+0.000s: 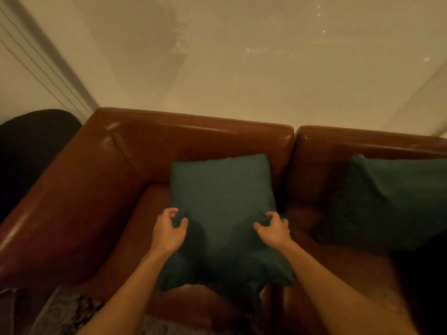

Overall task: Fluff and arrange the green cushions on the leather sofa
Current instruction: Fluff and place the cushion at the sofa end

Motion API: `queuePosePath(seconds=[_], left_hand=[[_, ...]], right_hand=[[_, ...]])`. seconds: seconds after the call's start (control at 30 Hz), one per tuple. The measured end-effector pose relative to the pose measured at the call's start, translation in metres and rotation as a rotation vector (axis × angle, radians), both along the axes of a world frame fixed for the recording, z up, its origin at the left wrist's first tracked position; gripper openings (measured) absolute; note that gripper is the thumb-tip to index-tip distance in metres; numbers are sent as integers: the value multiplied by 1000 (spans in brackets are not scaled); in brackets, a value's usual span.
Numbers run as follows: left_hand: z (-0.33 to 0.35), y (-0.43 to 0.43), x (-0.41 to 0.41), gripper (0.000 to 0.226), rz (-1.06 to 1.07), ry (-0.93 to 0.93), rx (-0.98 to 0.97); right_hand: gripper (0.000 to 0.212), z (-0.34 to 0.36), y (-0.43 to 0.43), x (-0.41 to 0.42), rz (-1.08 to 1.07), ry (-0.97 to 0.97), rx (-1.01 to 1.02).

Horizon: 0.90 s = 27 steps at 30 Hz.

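Observation:
A dark green cushion point(223, 209) leans against the backrest of the brown leather sofa point(193, 136), on the left seat. My left hand point(170, 229) is at the cushion's left edge with curled, spread fingers. My right hand point(274, 229) is at its right edge in the same curled pose. Whether either hand pinches the fabric is unclear; the fingers look apart. A second green cushion point(391, 201) rests on the right seat against the backrest, untouched.
The sofa's left armrest point(65, 201) runs along the left. A dark rounded object point(31, 146) stands beyond it. A patterned grey rug point(65, 313) lies at the bottom left. A pale wall point(242, 56) rises behind the sofa.

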<state>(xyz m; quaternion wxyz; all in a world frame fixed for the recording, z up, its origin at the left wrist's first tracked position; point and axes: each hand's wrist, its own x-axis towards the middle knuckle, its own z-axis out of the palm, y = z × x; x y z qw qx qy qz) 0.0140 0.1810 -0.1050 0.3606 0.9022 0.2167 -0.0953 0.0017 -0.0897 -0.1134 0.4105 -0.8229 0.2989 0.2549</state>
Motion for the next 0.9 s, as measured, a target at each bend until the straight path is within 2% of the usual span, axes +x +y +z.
queuePosePath(seconds=[0.1, 0.2, 0.23, 0.33, 0.5, 0.57, 0.6, 0.67, 0.7, 0.73, 0.8, 0.9], left_hand=[[-9, 6, -10, 62, 49, 114, -18], [-32, 16, -15, 93, 202, 211, -194], [-42, 20, -17, 99, 265, 236, -240], [-49, 20, -25, 108, 349, 262, -361], [-24, 9, -23, 109, 383, 386, -386], [-12, 8, -18, 123, 341, 404, -264], [-7, 8, -15, 128, 290, 419, -170], [3, 7, -11, 133, 201, 444, -27], [6, 8, -9, 133, 178, 446, -6], [10, 7, -7, 130, 160, 434, -7], [19, 10, -4, 120, 151, 401, -112], [32, 15, -9, 99, 116, 359, -376]], right_hand=[[72, -4, -4, -11, -44, 45, 31], [118, -45, -17, -22, -164, 81, 204], [123, -53, -21, -26, -229, 90, 270], [109, -38, -17, -42, -330, 77, 357], [95, -43, -19, -59, -291, 29, 323], [99, -37, -23, -62, -287, 2, 332], [92, -30, -24, -64, -279, -8, 356], [61, -23, -30, -69, -272, -15, 394], [54, -25, -33, -73, -289, -16, 411], [56, -25, -36, -77, -313, -10, 428], [65, -26, -36, -84, -353, -11, 472], [72, -28, -27, -93, -412, -5, 577]])
